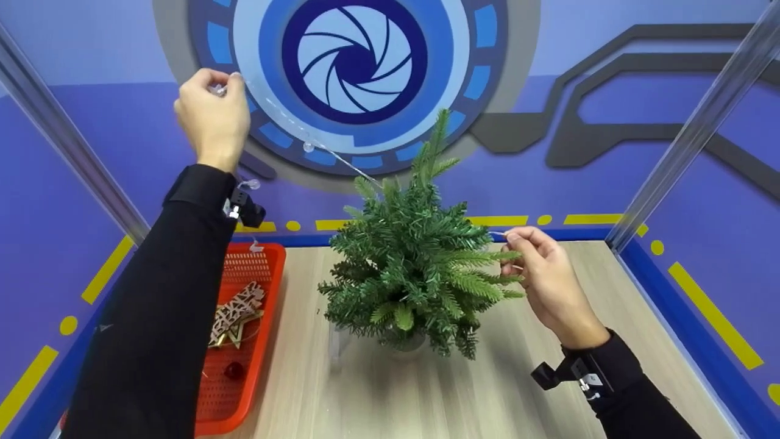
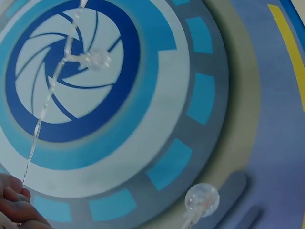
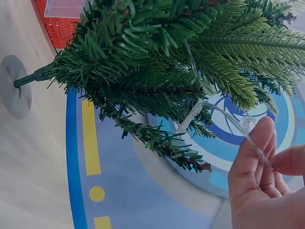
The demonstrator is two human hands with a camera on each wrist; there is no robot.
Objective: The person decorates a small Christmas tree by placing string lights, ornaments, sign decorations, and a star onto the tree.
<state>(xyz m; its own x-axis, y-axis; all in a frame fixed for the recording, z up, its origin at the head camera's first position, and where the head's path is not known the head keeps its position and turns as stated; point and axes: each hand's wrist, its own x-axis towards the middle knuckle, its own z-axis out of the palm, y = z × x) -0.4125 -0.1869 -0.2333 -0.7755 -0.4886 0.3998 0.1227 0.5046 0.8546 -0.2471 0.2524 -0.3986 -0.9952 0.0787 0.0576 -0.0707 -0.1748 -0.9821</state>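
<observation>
A small artificial Christmas tree (image 1: 408, 262) stands upright on the table. My left hand (image 1: 214, 116), raised high to the left of it, pinches a clear string light (image 1: 347, 163) that runs taut down behind the treetop. Round clear bulbs hang along the wire, one bulb (image 2: 98, 59) showing near the top of the left wrist view. At the tree's right side my right hand (image 1: 545, 280) pinches the same kind of clear wire between thumb and fingers. In the right wrist view, that wire (image 3: 228, 117) comes out from among the branches, with a bulb (image 3: 247, 123) beside the fingertips.
A red plastic basket (image 1: 277, 292) sits at the left, partly under my left arm. In it lie a gold star ornament (image 1: 234, 334), a wooden lettering piece (image 1: 239, 308) and a dark red ball (image 1: 234, 370). Clear posts (image 1: 682, 122) and printed walls enclose the table.
</observation>
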